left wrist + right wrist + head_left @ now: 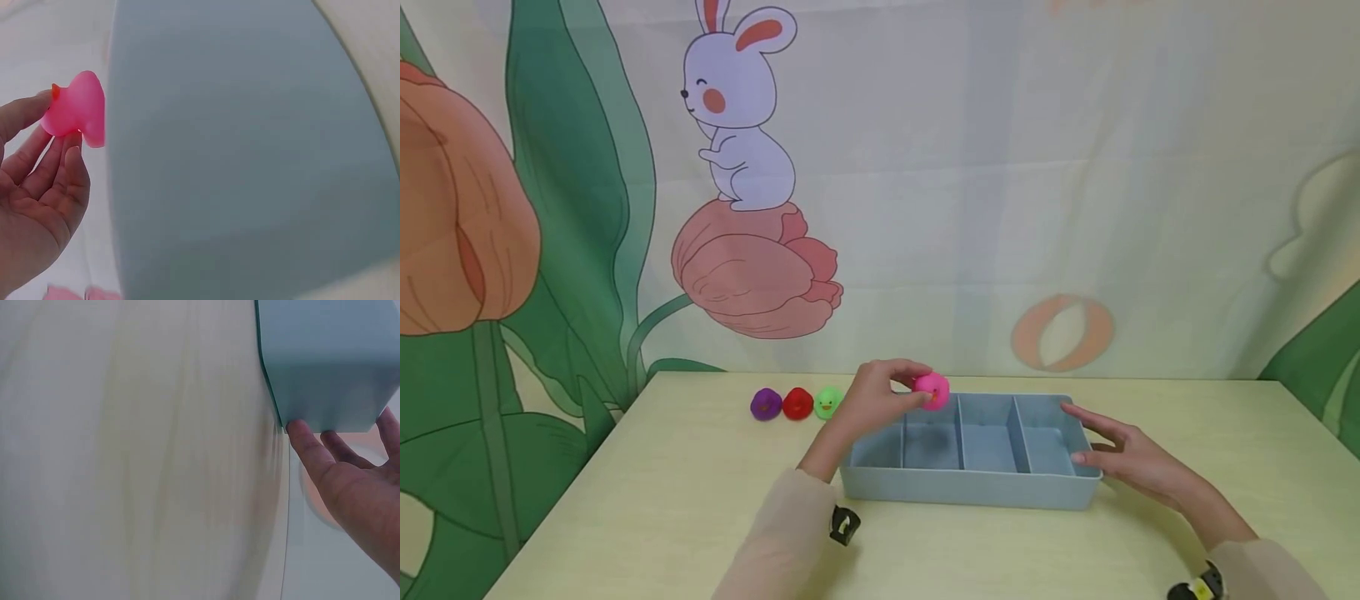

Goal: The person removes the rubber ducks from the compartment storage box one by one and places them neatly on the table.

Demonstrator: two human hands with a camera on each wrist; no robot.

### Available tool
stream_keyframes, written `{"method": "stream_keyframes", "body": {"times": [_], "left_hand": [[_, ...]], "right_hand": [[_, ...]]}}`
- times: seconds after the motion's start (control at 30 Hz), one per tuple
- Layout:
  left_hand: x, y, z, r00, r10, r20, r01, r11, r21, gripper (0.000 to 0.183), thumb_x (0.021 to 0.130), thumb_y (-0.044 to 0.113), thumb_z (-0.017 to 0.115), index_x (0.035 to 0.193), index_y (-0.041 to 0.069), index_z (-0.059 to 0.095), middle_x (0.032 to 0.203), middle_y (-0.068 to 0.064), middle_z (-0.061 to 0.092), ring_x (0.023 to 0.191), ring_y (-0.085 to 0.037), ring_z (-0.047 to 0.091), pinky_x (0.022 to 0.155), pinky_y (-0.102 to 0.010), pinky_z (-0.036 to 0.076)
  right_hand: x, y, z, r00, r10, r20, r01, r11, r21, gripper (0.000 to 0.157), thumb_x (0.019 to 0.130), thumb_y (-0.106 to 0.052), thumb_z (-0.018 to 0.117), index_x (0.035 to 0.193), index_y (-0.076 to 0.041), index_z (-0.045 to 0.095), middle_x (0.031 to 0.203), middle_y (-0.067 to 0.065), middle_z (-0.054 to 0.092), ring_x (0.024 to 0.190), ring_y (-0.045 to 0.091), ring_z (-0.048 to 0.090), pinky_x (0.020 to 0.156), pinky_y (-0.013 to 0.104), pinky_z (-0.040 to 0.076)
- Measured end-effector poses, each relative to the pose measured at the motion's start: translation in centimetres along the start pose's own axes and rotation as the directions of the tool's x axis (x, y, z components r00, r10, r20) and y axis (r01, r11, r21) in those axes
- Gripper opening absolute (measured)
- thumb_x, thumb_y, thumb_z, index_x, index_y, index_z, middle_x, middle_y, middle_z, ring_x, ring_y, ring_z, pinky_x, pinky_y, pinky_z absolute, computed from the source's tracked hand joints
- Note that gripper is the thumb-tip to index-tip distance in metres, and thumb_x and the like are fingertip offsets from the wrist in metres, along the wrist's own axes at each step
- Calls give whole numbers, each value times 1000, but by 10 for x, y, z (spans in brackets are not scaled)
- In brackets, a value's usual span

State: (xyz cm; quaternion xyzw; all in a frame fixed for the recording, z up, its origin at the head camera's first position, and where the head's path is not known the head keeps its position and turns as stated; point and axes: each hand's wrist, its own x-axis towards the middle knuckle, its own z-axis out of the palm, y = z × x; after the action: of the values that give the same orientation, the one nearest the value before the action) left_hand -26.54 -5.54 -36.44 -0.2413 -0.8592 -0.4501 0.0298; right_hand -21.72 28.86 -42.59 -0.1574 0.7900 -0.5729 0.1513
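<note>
My left hand [882, 400] pinches a pink rubber duck [933, 391] between thumb and fingers, above the back part of a blue-grey divided box [970, 487]. In the left wrist view the duck [78, 109] is seen from the side with its orange beak, and the box wall [250, 150] fills much of the picture. My right hand [1138, 454] rests against the box's right end, with thumb and forefinger at the rim. The right wrist view has its fairly straight fingers [312, 450] touching the outside of that end wall [331, 394].
Left of the box, near the table's back edge, a purple duck [766, 404], a red duck [797, 403] and a green duck [828, 402] stand in a row. Behind the pale table [625, 517] hangs a printed cloth [925, 183] with a rabbit and flowers.
</note>
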Motion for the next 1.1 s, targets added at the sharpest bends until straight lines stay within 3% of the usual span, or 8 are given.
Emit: {"method": "stream_keyframes", "body": {"times": [0.47, 0.7, 1.1], "left_hand": [[-18, -24, -52, 992, -80, -96, 86, 995, 56, 34, 78, 11, 71, 111, 8, 65, 98, -4, 66, 91, -20, 59, 71, -29, 53], [-28, -38, -70, 988, -91, -122, 103, 990, 96, 35, 79, 10, 70, 113, 5, 64, 100, -7, 65, 92, -21, 59, 72, -32, 53], [-45, -60, -100, 968, -186, -165, 209, 969, 133, 40, 81, 11, 68, 119, 4, 60, 109, -13, 61, 102, -30, 55, 74, -36, 54]], "right_hand": [[0, -2, -2, 1000, 19, -3, -19, 1000, -3, 70, 88, -15, 59, 145, -8, 19, 148, 27, -1, 124, 51, 28, 92, 45, 42], [0, -3, -2, 1000, 25, -8, -25, 1000, 6, 71, 87, -15, 60, 145, -7, 18, 148, 27, -1, 124, 51, 28, 91, 41, 44], [1, -2, -2, 1000, 17, 3, -17, 1000, 19, 72, 87, -15, 60, 145, -5, 17, 148, 27, -2, 125, 51, 28, 91, 39, 44]]}}
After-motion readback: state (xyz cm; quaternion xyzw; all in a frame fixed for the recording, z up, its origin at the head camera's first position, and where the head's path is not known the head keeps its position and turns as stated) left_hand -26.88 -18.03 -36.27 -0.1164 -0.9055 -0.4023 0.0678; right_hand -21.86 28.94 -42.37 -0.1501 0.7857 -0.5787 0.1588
